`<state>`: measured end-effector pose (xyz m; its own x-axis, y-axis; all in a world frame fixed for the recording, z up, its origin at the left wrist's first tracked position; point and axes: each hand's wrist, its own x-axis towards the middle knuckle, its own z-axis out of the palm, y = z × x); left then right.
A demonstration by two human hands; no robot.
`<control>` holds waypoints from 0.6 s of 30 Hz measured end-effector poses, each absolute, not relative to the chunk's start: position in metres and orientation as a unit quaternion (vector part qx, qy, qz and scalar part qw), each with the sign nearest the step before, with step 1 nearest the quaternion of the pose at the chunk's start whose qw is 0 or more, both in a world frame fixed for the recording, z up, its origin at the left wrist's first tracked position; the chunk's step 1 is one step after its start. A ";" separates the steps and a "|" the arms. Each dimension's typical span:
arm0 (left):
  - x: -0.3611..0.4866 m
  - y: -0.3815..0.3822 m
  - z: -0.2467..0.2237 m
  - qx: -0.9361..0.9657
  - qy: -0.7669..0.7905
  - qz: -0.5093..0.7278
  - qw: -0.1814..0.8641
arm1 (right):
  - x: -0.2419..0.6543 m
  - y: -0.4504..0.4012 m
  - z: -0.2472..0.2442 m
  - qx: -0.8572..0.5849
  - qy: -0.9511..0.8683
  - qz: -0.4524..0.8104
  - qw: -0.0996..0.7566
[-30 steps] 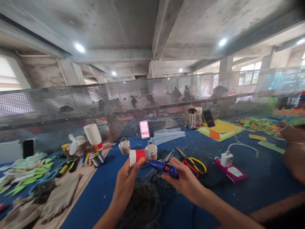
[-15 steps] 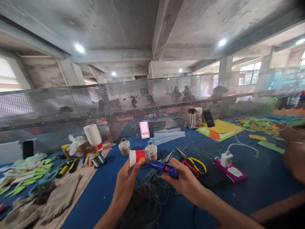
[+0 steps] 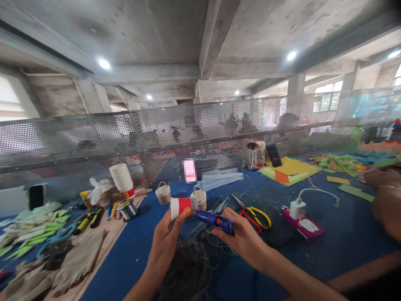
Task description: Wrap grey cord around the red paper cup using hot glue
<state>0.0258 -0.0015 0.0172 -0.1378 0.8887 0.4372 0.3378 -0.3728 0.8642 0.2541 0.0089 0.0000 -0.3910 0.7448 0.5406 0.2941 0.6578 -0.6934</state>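
My left hand point(image 3: 167, 234) is closed around a red and white paper cup point(image 3: 181, 205), which lies on its side in the grip. In my right hand point(image 3: 239, 232) is a blue hot glue gun point(image 3: 213, 218), its nozzle pointing left at the cup's right end. Whether the tip touches the cup I cannot tell. Just behind the cup stand two small pale buckets with handles, one at left point(image 3: 163, 194) and one partly hidden point(image 3: 200, 198). Thin wires point(image 3: 219, 242) lie beneath the glue gun.
Scissors point(image 3: 257, 216) with red and yellow handles lie right of my hand, near a charger on a purple box point(image 3: 303, 225). At left are stacked cups point(image 3: 121, 177), a wire spool point(image 3: 128, 210) and gloves point(image 3: 81, 259). Another person's arm point(image 3: 387, 200) rests at right.
My hands, the cup and the glue gun stay almost exactly in place. At the right edge, the other person's hand has shifted slightly.
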 end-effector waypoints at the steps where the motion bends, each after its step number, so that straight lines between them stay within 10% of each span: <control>1: 0.026 -0.001 0.017 0.609 0.504 0.562 0.245 | 0.254 0.009 0.000 -0.328 -0.795 0.250 0.445; 18: 0.027 0.000 0.018 0.608 0.508 0.564 0.234 | 0.255 0.010 -0.002 -0.339 -0.803 0.232 0.433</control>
